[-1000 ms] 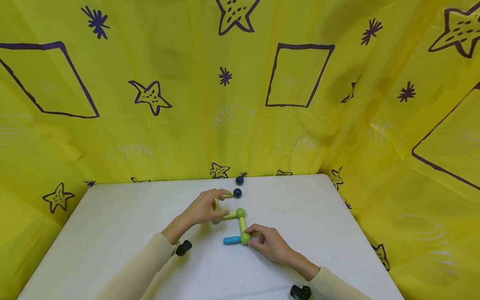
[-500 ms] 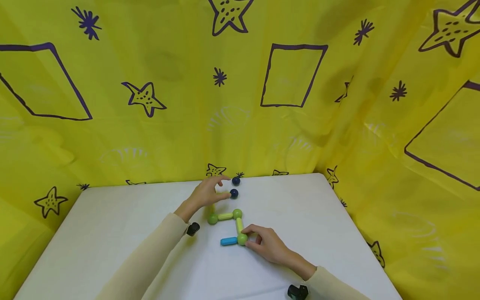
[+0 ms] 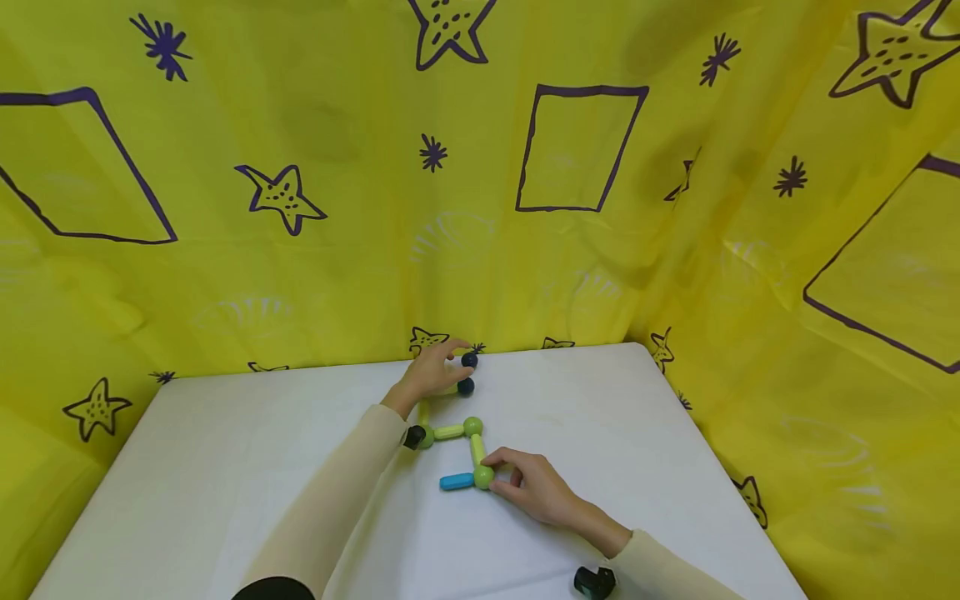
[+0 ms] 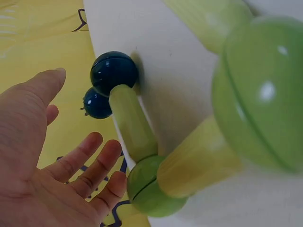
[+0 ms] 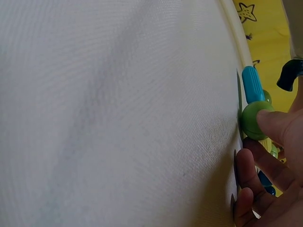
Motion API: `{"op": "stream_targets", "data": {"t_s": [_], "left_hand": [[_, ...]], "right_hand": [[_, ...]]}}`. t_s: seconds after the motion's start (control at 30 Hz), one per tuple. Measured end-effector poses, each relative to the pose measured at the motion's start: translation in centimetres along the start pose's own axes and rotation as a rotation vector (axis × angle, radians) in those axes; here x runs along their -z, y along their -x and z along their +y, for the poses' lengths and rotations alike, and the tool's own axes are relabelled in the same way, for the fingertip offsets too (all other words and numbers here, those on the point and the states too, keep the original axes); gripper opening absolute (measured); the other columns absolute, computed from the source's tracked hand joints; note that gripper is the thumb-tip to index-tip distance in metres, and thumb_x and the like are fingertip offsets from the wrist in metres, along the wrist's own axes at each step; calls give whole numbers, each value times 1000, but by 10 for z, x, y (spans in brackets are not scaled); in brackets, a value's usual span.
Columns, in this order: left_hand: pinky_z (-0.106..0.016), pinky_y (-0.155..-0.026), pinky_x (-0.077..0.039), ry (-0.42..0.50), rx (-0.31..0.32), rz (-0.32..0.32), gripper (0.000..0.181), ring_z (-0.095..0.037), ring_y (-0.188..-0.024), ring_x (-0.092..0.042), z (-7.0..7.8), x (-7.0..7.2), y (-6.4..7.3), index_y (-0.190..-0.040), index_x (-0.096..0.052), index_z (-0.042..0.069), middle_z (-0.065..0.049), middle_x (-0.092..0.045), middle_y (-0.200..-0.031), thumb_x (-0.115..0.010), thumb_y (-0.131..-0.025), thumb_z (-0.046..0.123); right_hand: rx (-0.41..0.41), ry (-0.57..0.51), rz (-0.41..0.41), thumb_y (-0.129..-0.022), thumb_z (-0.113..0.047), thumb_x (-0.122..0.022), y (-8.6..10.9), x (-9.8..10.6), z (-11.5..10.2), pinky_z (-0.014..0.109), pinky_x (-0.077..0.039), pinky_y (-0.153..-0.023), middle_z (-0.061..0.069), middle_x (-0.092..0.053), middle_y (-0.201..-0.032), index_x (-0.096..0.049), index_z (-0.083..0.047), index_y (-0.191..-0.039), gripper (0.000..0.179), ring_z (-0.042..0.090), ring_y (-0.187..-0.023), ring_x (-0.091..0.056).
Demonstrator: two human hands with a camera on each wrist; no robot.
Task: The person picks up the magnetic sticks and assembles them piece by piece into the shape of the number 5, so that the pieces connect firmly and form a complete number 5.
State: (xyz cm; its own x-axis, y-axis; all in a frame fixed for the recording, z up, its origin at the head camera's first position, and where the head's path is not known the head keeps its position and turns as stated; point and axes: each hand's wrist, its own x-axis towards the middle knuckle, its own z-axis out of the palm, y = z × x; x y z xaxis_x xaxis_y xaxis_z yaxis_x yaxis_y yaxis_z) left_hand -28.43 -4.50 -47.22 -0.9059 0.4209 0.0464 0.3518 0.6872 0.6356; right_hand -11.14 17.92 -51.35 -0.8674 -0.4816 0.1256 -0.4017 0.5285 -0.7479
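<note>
A zigzag chain of magnetic-looking rods and balls lies on the table. My right hand (image 3: 540, 492) pinches a green ball (image 3: 483, 477) at its near end between thumb and index finger; a blue rod (image 3: 456, 482) sticks out leftward from that ball. Yellow-green rods (image 3: 450, 432) and green balls (image 3: 472, 427) lead away to a dark blue ball (image 4: 113, 72) at the far end. Beyond it rests a second dark blue ball (image 3: 469, 359). My left hand (image 3: 431, 373) reaches there with thumb and fingers spread on either side, hiding part of the chain; the left wrist view shows its grasp empty.
The white table (image 3: 225, 475) has its back edge just behind the farther dark blue ball. A yellow curtain (image 3: 360, 275) with starfish drawings hangs around the back and sides. Black wrist cameras (image 3: 595, 582) sit at both cuffs.
My left hand has left the far part of the chain and moved away from me to the farther dark blue ball. The right hand keeps its pinch in place. The head view has shifted slightly.
</note>
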Motion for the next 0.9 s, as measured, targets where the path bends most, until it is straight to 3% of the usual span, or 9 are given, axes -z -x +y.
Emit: {"op": "stream_targets", "data": {"t_s": [0.13, 0.37, 0.53, 0.7, 0.9], "left_hand": [[-53, -99, -48, -18, 43, -4, 50, -32, -122, -60, 0, -6, -7, -145, -57, 17, -15, -63, -136, -70, -99, 32], [-50, -92, -50, -43, 31, 13, 46, -31, -106, -60, -3, -16, -15, -144, -57, 14, -19, -66, -120, -67, -100, 26], [-45, -87, -50, -63, 66, 21, 44, -27, -100, -59, -5, -22, -19, -143, -59, 18, -15, -66, -116, -66, -101, 28], [-44, -87, -50, -56, 119, 24, 40, -26, -99, -59, -2, -23, -21, -141, -61, 19, -13, -66, -116, -65, -102, 24], [-46, -89, -51, -16, 125, 52, 35, -27, -100, -62, 0, -23, -22, -135, -64, 16, -12, -68, -113, -67, -100, 12]], "right_hand": [[-21, 5, -15, -96, -17, -74, -2, 0, 1, 22, -46, -60, -3, -71, -118, -70, -21, -122, 26, 1, -66, -53], [-38, 12, -19, -96, -16, -74, -1, -1, 2, 23, -47, -60, -6, -71, -116, -70, -23, -122, 28, 1, -65, -53], [-59, 4, -31, -96, -15, -74, 0, 1, -1, 22, -46, -60, -5, -71, -116, -70, -22, -123, 28, 2, -66, -53], [-50, 1, -24, -96, -14, -74, 1, 0, -2, 22, -46, -60, -4, -71, -116, -70, -21, -123, 28, 2, -66, -53], [-40, 9, -14, -95, -14, -74, 1, 1, 0, 21, -45, -59, -4, -71, -115, -70, -20, -123, 28, 1, -65, -52]]}}
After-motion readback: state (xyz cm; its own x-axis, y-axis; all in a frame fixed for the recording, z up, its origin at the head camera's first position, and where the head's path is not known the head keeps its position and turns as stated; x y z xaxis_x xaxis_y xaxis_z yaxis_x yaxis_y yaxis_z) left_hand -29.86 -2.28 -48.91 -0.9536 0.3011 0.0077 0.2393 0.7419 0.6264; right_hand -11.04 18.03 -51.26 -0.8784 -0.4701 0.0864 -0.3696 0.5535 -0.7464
